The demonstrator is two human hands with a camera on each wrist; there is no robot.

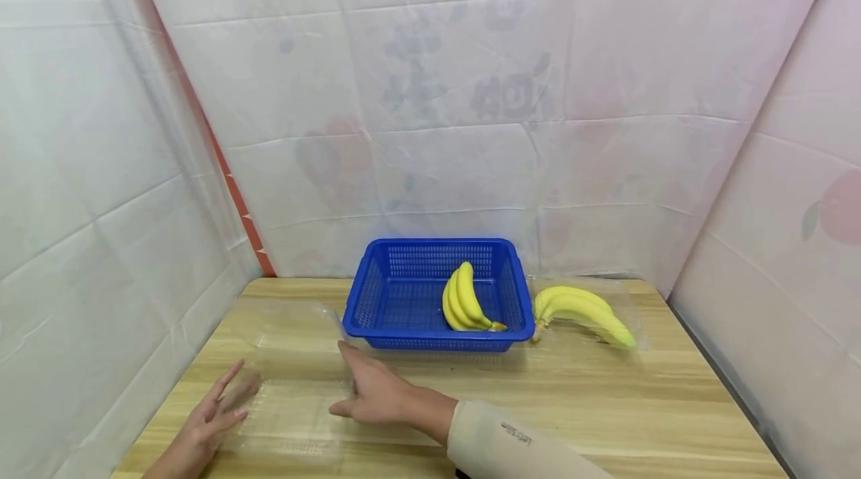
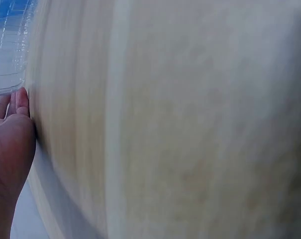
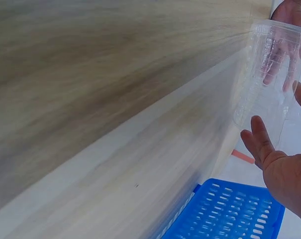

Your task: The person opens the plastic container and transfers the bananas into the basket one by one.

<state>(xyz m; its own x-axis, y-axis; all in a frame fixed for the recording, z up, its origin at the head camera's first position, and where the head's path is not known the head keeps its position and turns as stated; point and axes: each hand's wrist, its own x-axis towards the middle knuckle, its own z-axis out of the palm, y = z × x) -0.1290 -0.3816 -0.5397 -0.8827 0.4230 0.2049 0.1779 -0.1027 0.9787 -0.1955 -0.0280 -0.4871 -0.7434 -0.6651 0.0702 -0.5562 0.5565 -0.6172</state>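
Observation:
A clear plastic clamshell box (image 1: 296, 415) lies opened out on the table at the left, its lid part towards the back. My left hand (image 1: 198, 430) is at its left side, fingers spread and nearly straight, tips close to the edge. On the opposite side, my right hand (image 1: 380, 393) reaches over the table with thumb and fingers apart. In the right wrist view, the clear box (image 3: 269, 74) appears between both hands, and the thumb and fingers of the right hand (image 3: 287, 179) stand at its side without curling round it.
A blue plastic basket (image 1: 437, 335) stands at the back middle, with a bunch of bananas (image 1: 462, 303) inside. Right of it, more bananas (image 1: 581, 308) lie in another clear plastic box (image 1: 628, 300). Fabric walls (image 1: 437, 165) enclose the wooden table (image 1: 572, 404).

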